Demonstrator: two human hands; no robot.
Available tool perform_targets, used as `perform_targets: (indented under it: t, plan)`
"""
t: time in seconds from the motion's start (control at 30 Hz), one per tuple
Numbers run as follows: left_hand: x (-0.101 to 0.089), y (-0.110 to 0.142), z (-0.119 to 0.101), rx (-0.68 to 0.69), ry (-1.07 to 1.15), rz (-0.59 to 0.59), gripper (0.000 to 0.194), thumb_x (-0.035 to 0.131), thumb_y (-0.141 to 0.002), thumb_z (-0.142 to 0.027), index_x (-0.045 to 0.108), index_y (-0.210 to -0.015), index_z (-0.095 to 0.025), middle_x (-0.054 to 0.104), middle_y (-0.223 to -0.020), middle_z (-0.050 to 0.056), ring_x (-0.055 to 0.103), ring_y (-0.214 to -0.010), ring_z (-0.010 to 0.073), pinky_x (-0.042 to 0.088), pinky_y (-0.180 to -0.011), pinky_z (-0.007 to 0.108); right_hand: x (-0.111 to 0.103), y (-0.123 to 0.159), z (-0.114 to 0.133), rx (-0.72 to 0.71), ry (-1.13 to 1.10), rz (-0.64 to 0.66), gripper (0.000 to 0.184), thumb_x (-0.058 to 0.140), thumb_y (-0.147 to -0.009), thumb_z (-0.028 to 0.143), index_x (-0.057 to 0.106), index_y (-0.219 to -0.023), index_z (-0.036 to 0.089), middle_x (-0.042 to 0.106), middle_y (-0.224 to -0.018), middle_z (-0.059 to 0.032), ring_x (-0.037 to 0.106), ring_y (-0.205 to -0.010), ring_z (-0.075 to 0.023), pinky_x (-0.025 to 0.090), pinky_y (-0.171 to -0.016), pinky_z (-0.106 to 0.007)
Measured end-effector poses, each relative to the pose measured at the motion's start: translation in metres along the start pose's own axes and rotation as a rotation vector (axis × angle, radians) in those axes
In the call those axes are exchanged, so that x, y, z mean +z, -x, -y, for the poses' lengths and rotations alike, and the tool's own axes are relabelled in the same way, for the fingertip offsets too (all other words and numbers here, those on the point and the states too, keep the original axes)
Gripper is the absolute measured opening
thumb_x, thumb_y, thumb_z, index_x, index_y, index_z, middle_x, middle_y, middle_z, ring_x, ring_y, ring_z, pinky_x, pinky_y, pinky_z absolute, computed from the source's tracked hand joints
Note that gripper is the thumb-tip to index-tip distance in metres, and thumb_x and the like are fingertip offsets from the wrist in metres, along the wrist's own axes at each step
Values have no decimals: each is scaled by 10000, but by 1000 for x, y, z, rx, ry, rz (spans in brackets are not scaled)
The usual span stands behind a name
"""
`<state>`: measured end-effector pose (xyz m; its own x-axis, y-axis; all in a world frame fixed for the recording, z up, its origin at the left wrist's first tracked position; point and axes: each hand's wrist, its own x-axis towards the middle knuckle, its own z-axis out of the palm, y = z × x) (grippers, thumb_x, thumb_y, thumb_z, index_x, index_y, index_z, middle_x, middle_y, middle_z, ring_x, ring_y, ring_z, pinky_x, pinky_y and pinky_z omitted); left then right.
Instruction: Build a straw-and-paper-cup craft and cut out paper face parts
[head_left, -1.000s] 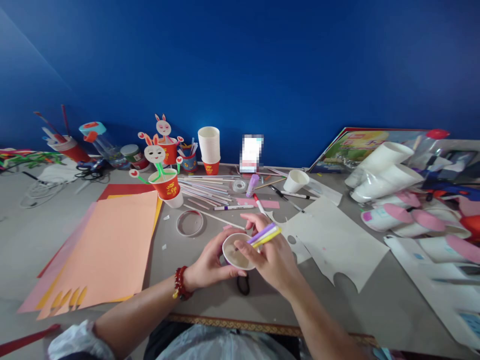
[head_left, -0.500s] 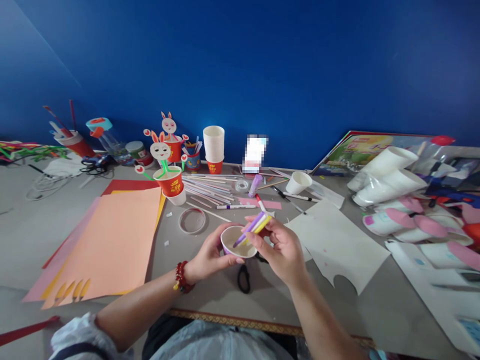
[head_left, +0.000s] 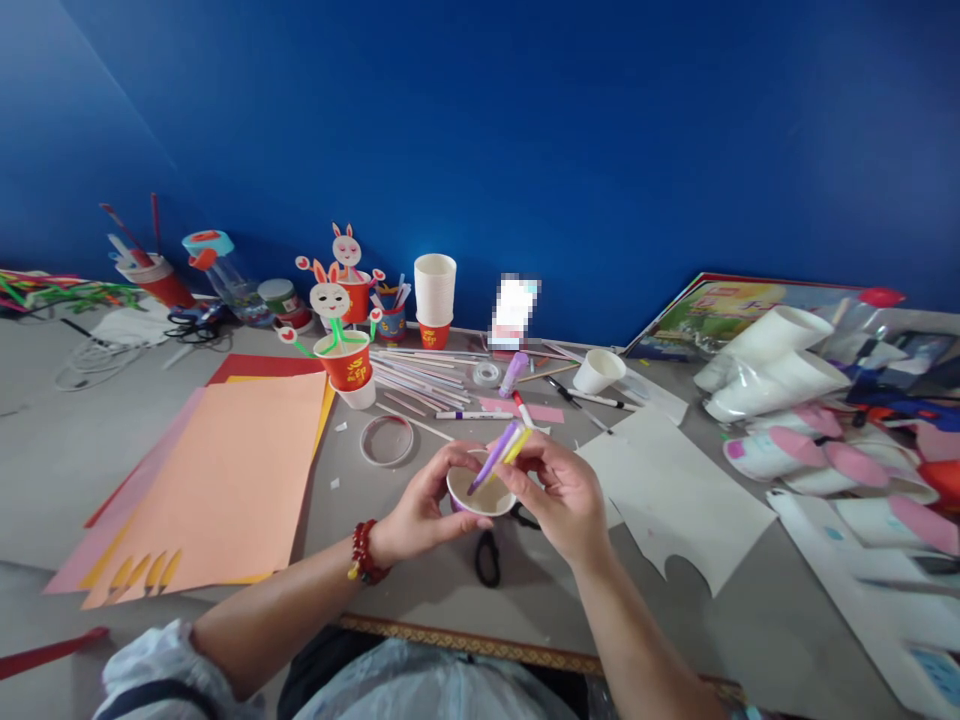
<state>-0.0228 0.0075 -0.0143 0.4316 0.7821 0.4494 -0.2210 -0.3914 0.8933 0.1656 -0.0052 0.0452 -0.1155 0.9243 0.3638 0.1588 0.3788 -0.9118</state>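
Left hand [head_left: 420, 505] wrapped round a white paper cup [head_left: 491, 503], thumb on the near side, fingertips curled at the far rim. Cup's up off the table [head_left: 630, 640], mouth tipped toward the camera: thin card wall, rolled rim, matte inside, a bit of purple on the outside. Right hand [head_left: 564, 490] pinching a few slim straws [head_left: 493, 462], purple, white and yellow, smooth, standing at a slant with the purple one's lower end inside the cup. Can't tell if the right fingers also touch the rim. Hands close together over the cup.

Around it: black scissors loop [head_left: 487, 558] just below, flat tape ring [head_left: 386, 441] to the left, loose bunch of thin pale sticks [head_left: 420, 378] beyond. Smooth peach sheet [head_left: 247, 470] on the left, white sheet [head_left: 667, 490] with curved cutouts on the right.

Delta vs 1.0 s ago: straws lay flatter, pointing out past the right rim, right thumb over the mouth. Now they're steeper, purple end in the cup, thumb back at the right edge. More of the scissors loop shows. Left grip still on the cup.
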Motion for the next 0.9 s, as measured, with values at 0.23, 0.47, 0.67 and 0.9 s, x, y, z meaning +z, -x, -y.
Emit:
perform_targets:
  t: [0.23,0.47,0.67,0.9]
  plan:
    - [2,-2,-1,-39,77,-33,438,820,-762,-261,549,-1104,-222,583,-1233,90,559,-1166,250,446,-999,373,1,-2,-2,-60,3,-12,48,695,-899,277,692,-884,232,688,-958,-48,620,-781,-165,506,-669,-269]
    - [0,-2,-2,-68,111,-43,430,818,-760,-263,546,-1090,-224,594,-1218,87,575,-1112,240,449,-950,346,-9,-4,3,-21,12,41,101,612,-954,274,703,-933,237,699,-987,-66,653,-963,-223,523,-813,-327]
    - [-6,-1,-2,-60,139,-24,452,831,-744,-259,550,-1096,-223,590,-1224,84,564,-1133,251,433,-967,351,-26,-6,4,-69,161,229,128,582,-954,200,705,-938,230,667,-938,-58,644,-886,-207,505,-805,-329]
    - [-10,0,-5,-92,300,66,465,836,-738,-254,555,-1107,-209,582,-1213,91,571,-1134,257,445,-962,359,-36,-6,6,-83,98,442,159,600,-937,165,729,-999,233,688,-933,-50,658,-846,-183,520,-775,-306]
